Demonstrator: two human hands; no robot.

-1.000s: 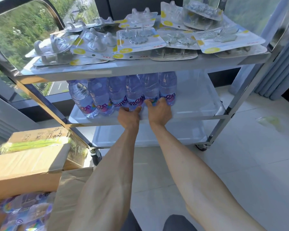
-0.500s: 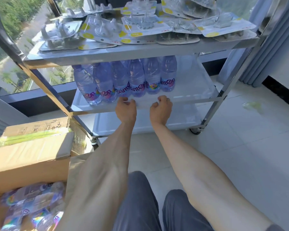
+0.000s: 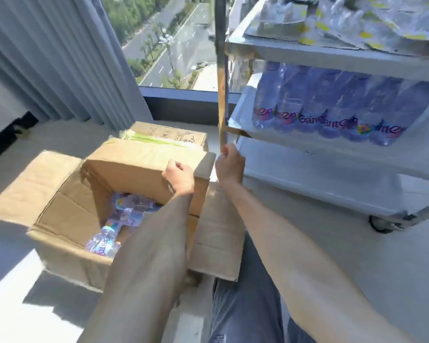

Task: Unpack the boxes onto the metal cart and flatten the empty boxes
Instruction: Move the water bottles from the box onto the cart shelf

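An open cardboard box (image 3: 67, 214) stands on the floor at the lower left, with several purple-labelled water bottles (image 3: 124, 219) lying inside. My left hand (image 3: 178, 175) hovers over the box's far flap, fingers loosely curled, holding nothing. My right hand (image 3: 229, 164) is just right of it, in front of the foot of the metal cart's upright post (image 3: 221, 82), fingers loosely curled and nothing in them. The metal cart (image 3: 332, 157) is at the right. A row of the same bottles (image 3: 332, 107) stands on its middle shelf. My forearm hides part of the box.
Blister packs (image 3: 332, 21) cover the cart's top shelf. A second cardboard box (image 3: 164, 134) with green tape sits behind the open one. A cart caster (image 3: 382, 222) rests on the tiled floor. Grey curtain (image 3: 47, 58) and a window lie beyond. My knees are at the bottom.
Both hands have left the bottles on the cart's middle shelf and swung left and down to the open box. My view has turned left toward the box.
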